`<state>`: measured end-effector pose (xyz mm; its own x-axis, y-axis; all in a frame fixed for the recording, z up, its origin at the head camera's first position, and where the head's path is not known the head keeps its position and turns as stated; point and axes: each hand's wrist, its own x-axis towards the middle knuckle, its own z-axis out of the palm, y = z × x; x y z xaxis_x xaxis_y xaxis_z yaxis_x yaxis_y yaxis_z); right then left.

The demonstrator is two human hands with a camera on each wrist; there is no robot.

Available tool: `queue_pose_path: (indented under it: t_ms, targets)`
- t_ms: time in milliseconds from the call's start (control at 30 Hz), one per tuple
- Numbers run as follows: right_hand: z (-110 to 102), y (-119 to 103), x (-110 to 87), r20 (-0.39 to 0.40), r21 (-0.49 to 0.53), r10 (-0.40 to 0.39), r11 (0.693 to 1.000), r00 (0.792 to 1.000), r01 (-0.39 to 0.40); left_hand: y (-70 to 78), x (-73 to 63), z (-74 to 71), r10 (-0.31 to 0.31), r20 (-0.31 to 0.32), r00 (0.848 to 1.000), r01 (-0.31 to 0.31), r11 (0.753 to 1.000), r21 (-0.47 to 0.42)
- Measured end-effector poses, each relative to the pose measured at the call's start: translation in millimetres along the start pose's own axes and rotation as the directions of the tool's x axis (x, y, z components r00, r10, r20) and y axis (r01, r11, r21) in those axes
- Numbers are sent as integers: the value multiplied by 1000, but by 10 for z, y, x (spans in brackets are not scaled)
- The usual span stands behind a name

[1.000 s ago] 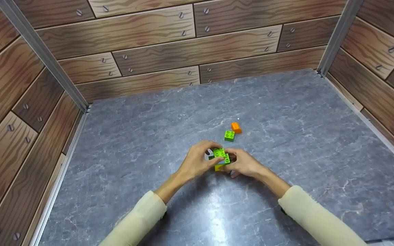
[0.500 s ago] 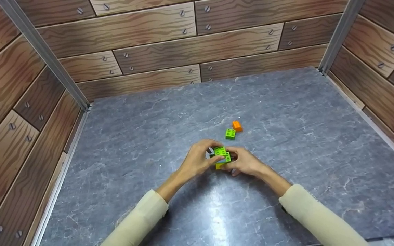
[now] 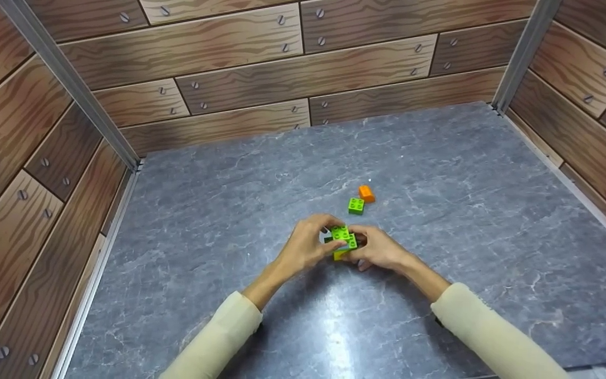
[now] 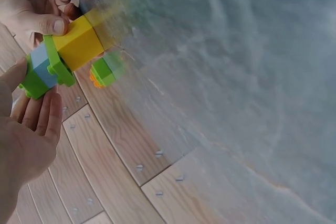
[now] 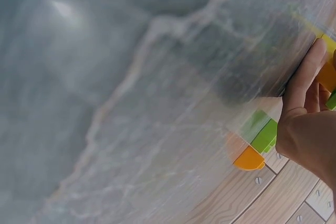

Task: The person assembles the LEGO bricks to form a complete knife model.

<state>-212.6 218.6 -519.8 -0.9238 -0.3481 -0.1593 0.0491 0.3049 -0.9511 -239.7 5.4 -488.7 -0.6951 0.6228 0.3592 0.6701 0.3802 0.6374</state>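
My left hand pinches the top of a small stack of toy building bricks between thumb and fingers. In the left wrist view a green brick tops the stack, then a light blue brick, a wider green piece and a yellow block at the base on the table. My right hand grips the lower part, its thumb on the yellow block beside the wider green piece. In the right wrist view its fingers partly hide the yellow block.
Just beyond the hands, a loose green brick stands on the grey marbled table. An orange brick with a sloped, rounded shape lies right behind it. Wood-patterned walls close off the back and both sides.
Both hands keep their hold on the stack with hardly any movement. The whole head view has shifted slightly; the loose bricks stay in place.
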Motion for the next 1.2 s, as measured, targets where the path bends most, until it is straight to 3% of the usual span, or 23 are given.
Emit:
queue_pose_path:
  t_ms: [633,833,1033,1200]
  targets:
    - [-5,1,-7,-1,-6,8,1000,1000,-8,14,48,-43,-86,67,994,89,995,-46]
    - [-87,-12,-4,74,21,3,1000,997,-4,9,67,-28,-95,80,992,97,995,-18]
    - [-249,-20,-30,199,49,1,999,980,-11,17,92,-32,-101,88,991,102,995,-11]
    - [-372,5,-90,220,45,-1,999,976,-9,-5,84,-52,-117,109,987,118,993,-2]
